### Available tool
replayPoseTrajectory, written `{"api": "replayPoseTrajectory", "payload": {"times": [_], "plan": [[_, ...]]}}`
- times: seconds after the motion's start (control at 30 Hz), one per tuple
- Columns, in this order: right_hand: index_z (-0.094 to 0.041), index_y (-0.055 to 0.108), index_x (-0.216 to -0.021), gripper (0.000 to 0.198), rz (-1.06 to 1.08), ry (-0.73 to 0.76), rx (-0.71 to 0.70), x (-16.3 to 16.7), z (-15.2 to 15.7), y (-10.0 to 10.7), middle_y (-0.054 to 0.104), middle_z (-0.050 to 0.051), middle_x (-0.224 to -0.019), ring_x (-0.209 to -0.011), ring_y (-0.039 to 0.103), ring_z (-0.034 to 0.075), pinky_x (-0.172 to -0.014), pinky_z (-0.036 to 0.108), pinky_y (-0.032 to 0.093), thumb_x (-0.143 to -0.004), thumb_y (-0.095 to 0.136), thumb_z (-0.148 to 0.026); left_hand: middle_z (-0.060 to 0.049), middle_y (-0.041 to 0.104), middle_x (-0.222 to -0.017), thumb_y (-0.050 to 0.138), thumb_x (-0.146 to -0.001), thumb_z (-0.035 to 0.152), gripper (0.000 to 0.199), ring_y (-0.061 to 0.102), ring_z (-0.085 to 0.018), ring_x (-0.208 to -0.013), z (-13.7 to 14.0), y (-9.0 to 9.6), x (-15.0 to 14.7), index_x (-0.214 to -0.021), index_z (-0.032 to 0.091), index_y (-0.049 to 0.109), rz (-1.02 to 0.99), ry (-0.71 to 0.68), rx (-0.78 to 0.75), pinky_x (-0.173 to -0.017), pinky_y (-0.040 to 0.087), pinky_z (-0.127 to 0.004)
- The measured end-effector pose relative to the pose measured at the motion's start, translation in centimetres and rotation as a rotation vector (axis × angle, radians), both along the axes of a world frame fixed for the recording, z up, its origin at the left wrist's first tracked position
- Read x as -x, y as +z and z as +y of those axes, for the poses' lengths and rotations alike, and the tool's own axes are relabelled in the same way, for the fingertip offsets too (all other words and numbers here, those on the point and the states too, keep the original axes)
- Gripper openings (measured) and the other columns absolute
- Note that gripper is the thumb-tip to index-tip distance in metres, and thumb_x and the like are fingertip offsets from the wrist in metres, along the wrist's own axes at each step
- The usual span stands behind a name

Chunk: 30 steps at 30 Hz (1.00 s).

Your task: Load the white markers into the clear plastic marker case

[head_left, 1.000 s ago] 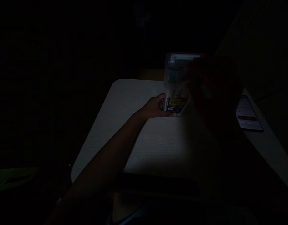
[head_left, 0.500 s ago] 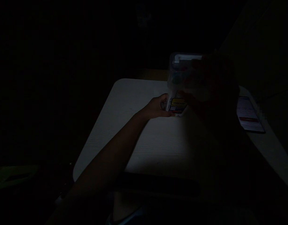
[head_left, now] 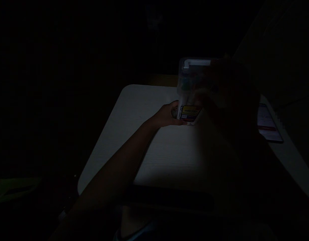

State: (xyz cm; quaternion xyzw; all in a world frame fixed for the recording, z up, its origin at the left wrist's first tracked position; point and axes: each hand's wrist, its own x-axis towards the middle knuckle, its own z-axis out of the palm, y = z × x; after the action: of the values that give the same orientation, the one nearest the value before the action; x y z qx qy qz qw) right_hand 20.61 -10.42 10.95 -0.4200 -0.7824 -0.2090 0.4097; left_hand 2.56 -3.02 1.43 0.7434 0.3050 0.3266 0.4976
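A clear plastic box (head_left: 182, 92) stands upright toward the far right part of the white table (head_left: 169, 147). It has a white handle on its lid, a yellow and dark label low on its side, and coloured things showing dimly through the upper wall. My left hand (head_left: 167, 115) is closed around the lower left of the box, thumb near the label. Deep shadow covers my right hand (head_left: 227, 83), which reaches over the box's upper right side. Its fingers and thumb lie against the box near the lid, though their outline is hard to see.
A phone (head_left: 268, 125) with a lit screen lies at the table's right side. Low on the left, off the table, is a green thing (head_left: 16, 187). My legs are below the table's near edge. The surroundings are very dark.
The upper part of the box has shifted slightly left, and my right hand has moved with it. My left hand keeps its hold almost unmoved.
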Motion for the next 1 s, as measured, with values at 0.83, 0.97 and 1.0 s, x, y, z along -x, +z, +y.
{"api": "replayPoseTrajectory", "payload": {"times": [0.83, 0.97, 1.0], "plan": [[-0.031, 0.060, -0.104, 0.022, 0.158, 0.024, -0.116, 0.9, 0.2, 0.0, 0.062, 0.001, -0.111, -0.113, 0.054, 0.019, -0.098, 0.039, 0.047, -0.084, 0.054, -0.029, -0.006, 0.066, -0.096, 0.082, -0.051, 0.033, 0.060, 0.063, -0.018, -0.088, -0.1, 0.3, 0.0, -0.100, 0.013, 0.053, 0.024, 0.018, -0.050, -0.077, 0.052, -0.031], [-0.030, 0.059, -0.106, 0.023, 0.128, 0.013, -0.118, 0.9, 0.2, 0.0, 0.062, 0.002, -0.111, -0.112, 0.054, 0.018, -0.098, 0.037, 0.047, -0.084, 0.054, -0.028, -0.007, 0.066, -0.097, 0.082, -0.051, 0.033, 0.060, 0.064, -0.019, -0.087, -0.2, 0.3, 0.0, -0.100, 0.013, 0.054, 0.018, 0.018, -0.027, -0.078, 0.052, -0.033], [-0.028, 0.059, -0.106, 0.023, 0.124, 0.011, -0.120, 0.9, 0.2, 0.0, 0.062, 0.003, -0.111, -0.112, 0.055, 0.019, -0.098, 0.037, 0.047, -0.083, 0.055, -0.028, -0.007, 0.066, -0.097, 0.082, -0.051, 0.033, 0.060, 0.064, -0.019, -0.087, -0.2, 0.3, 0.0, -0.100, 0.013, 0.054, 0.017, 0.018, -0.025, -0.078, 0.052, -0.033]]}}
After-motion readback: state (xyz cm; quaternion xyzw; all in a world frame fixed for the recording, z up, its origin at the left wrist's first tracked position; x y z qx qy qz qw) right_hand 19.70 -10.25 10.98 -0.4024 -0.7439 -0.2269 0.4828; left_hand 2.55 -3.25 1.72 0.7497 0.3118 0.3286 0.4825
